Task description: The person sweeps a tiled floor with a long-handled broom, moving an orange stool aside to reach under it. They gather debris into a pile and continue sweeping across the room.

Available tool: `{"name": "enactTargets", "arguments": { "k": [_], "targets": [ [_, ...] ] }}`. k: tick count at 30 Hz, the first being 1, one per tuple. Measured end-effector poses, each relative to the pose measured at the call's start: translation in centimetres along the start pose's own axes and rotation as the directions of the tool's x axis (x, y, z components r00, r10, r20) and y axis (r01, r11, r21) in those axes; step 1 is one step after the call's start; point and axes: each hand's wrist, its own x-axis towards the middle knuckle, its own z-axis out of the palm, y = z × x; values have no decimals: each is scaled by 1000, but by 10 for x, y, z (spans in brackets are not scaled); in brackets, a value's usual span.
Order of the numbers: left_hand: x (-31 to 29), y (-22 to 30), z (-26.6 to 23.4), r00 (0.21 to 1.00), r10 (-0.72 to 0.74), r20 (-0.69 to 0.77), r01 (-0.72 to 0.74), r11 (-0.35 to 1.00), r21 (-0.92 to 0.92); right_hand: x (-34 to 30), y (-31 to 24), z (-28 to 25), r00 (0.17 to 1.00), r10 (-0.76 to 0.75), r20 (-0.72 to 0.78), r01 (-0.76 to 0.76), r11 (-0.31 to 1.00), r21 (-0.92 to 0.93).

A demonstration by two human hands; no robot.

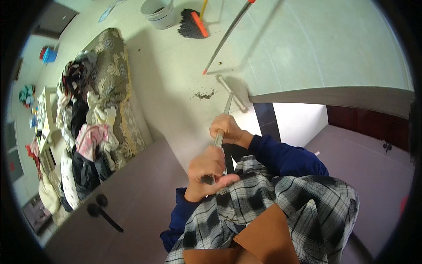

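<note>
Indoors | pale tiled floor (176,66) | dirt pile (203,94) | both grips clenched on mop handle (220,138): left hand (209,169), right hand (226,128)

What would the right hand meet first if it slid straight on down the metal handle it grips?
The right hand would likely reach the handle's crossbar head on the floor, beside a small dirt pile. Depth is uncertain, but the shaft between looks free.

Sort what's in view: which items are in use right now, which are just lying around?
In use:
- metal handle, gripped by left hand and right hand
- its head on the floor
- dirt pile beside it

Lying about:
- broom
- bucket
- red-tipped pole
- clothes heap on sofa
</note>
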Motion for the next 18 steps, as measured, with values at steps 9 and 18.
{"name": "enactTargets", "arguments": {
  "k": [9,18],
  "targets": [
    [58,-103,-9,998,-31,-60,34,998,51,51,128,-33,995,48,90,-19,954,-298],
    [34,-79,-83,969,-221,108,211,972,102,41,102,59,984,147,104,-118,963,-242]
  ]
}}
